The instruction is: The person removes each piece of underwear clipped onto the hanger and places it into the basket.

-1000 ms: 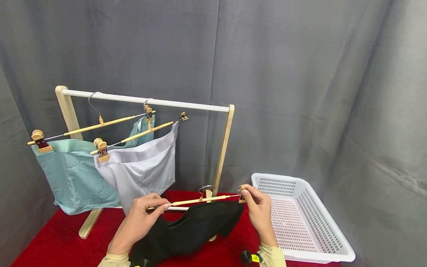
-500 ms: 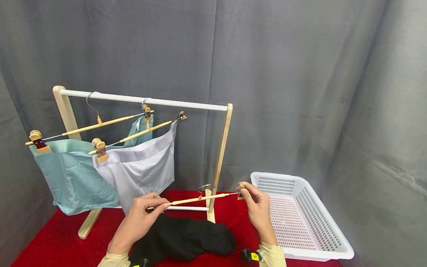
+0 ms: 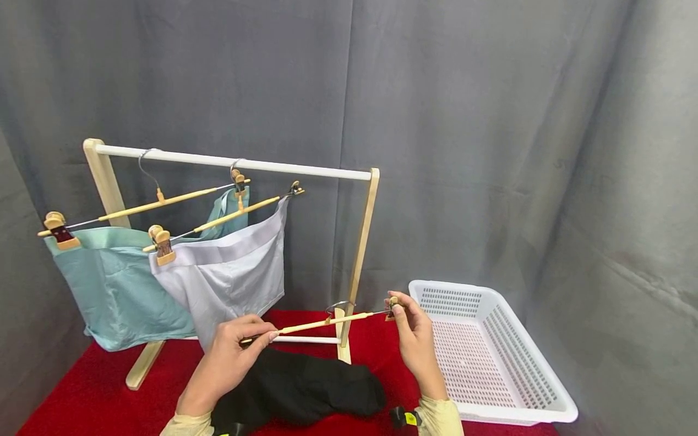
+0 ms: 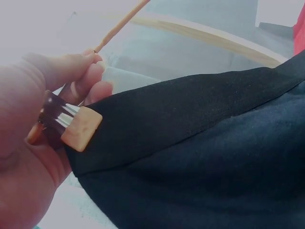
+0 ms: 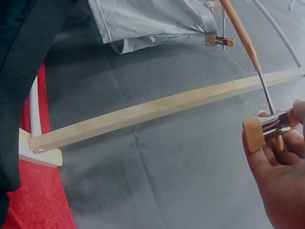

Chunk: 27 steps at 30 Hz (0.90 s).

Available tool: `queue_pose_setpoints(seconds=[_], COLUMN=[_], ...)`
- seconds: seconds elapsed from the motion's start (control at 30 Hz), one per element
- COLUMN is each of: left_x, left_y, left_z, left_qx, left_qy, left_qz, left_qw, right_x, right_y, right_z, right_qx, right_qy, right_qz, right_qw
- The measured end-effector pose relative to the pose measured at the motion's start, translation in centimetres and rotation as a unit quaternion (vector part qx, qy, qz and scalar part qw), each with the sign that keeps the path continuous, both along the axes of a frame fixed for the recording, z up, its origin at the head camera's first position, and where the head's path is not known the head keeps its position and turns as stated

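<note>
A clip hanger (image 3: 322,324) with a metal hook spans between both hands. My left hand (image 3: 229,351) pinches the bar near its left end, and the left clip (image 4: 82,128) sits within that hand, biting the waistband of the black underwear (image 4: 190,124). The underwear (image 3: 305,384) droops from there over the red cloth. My right hand (image 3: 417,339) grips the right clip (image 5: 255,133) between thumb and fingers. No fabric is in that clip, and the garment's other end hangs well to its left.
A wooden rack (image 3: 361,254) with a white top rail (image 3: 305,171) stands behind. Teal underwear (image 3: 120,284) and lavender underwear (image 3: 229,260) hang from it on clip hangers. At the right, a white plastic basket (image 3: 551,375) sits on the red cloth (image 3: 71,393).
The black underwear's right end has come out of the right clip and dropped down. My right hand has shifted slightly up and left with the clip; the left hand stays nearly still.
</note>
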<state>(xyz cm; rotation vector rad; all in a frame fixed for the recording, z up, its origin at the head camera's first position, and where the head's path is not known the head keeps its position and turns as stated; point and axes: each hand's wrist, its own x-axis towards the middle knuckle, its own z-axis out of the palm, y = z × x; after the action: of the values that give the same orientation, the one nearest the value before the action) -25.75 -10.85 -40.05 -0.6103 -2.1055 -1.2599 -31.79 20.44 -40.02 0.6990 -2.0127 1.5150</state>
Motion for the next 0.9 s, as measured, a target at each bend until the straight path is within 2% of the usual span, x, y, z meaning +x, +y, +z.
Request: queue_pose_setpoints(seconds=[0.17,0.23,0.33,0.43,0.53,0.6,0.63,0.73,0.83,0.9], left_x=[0.6,0.4,-0.6,-1.5,-1.9,-1.9,-1.9,-1.9,-1.8,-1.5], left_y=[0.2,0.1,-0.2,-0.7,-0.9,-0.9,-0.9,-0.8,-0.5,-0.3], left_z=[0.7,0.5,-0.5,-1.5,-1.8,-1.8,-1.8,-2.0,-2.0,-1.7], left_qx=[0.003,0.003,0.004,-0.010,-0.022,-0.024,-0.022,-0.020,-0.013,-0.007], left_qy=[0.014,0.021,0.032,0.027,0.018,0.014,0.016,0.015,0.012,0.011], left_qz=[-0.007,-0.003,-0.001,-0.011,-0.024,-0.028,-0.030,-0.031,-0.027,-0.025], left_qw=[0.9999,0.9998,0.9995,0.9995,0.9993,0.9992,0.9992,0.9992,0.9995,0.9996], right_x=[0.2,0.3,0.6,0.5,-0.6,-1.3,-1.6,-1.3,-1.1,-1.1], right_y=[-0.1,-0.2,-0.3,-0.6,-0.7,-0.7,-0.7,-1.4,-2.1,-2.6], right_z=[0.2,0.3,0.6,0.4,-0.8,-1.6,-2.0,-1.8,-1.6,-1.6], right_qx=[0.011,0.019,0.037,0.072,0.112,0.125,0.132,0.134,0.133,0.144], right_qy=[-0.017,-0.018,-0.010,0.033,0.092,0.127,0.143,0.205,0.264,0.280], right_qz=[0.001,-0.001,-0.019,-0.070,-0.129,-0.145,-0.148,-0.137,-0.106,-0.083], right_qw=[1.000,1.000,0.999,0.994,0.981,0.973,0.970,0.960,0.949,0.946])
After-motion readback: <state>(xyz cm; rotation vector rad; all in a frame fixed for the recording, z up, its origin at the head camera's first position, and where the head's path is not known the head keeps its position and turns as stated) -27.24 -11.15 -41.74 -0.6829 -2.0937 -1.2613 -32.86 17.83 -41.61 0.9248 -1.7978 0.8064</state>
